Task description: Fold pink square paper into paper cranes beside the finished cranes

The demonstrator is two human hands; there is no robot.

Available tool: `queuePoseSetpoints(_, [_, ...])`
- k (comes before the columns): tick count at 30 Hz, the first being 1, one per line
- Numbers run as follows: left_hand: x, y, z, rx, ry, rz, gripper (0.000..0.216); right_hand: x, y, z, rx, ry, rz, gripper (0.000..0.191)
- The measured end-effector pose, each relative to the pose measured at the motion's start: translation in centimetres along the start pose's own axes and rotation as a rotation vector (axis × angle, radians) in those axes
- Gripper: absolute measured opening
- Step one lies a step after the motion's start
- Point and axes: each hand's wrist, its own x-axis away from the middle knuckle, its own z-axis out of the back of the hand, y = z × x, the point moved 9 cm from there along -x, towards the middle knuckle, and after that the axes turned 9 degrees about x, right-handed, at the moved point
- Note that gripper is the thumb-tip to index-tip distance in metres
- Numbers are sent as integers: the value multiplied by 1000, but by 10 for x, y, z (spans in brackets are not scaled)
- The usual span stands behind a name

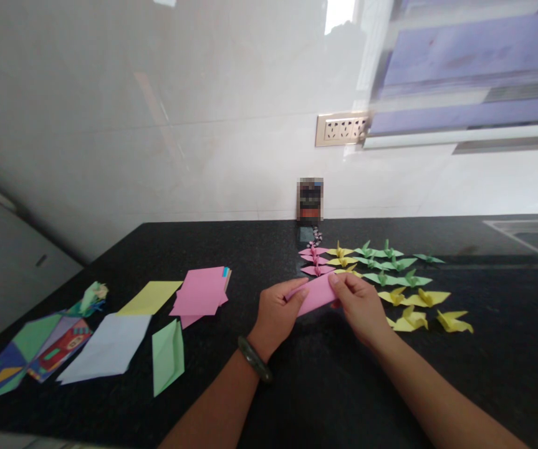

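A folded pink paper (316, 295), now a narrow rectangle, is held above the dark counter between both hands. My left hand (278, 312) pinches its left end, thumb on top; a dark green bangle (254, 359) circles that wrist. At the other end, my right hand (360, 305) grips the paper between thumb and fingers. Just beyond the hands lie pink paper cranes (315, 251), with yellow cranes (409, 318) and green cranes (397, 264) in rows to the right. Parts of the nearest cranes are hidden behind the right hand.
Left of the hands are a stack of pink sheets (198, 293), a yellow sheet (149, 298), white sheets (107, 346), a folded green paper (168, 357) and colourful packaging (30, 352). A small blurred box (310, 199) leans on the wall below a socket panel (341, 130).
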Motion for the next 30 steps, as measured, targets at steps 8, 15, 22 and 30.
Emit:
queuePoseSetpoints(8, [1, -12, -8, 13, -92, 86, 23, 5, -23, -3, 283, -15, 197, 32])
queuePoseSetpoints(15, [-1, -13, -8, -13, -134, 101, 23, 9, -26, -12, 240, -78, 211, 25])
queuePoseSetpoints(22, [3, -16, -9, 208, -17, 181, 20, 16, 3, -41, -116, -238, -72, 22])
queuePoseSetpoints(30, [0, -26, 11, 259, 179, 225, 22, 12, 6, -29, -26, -162, -64, 20])
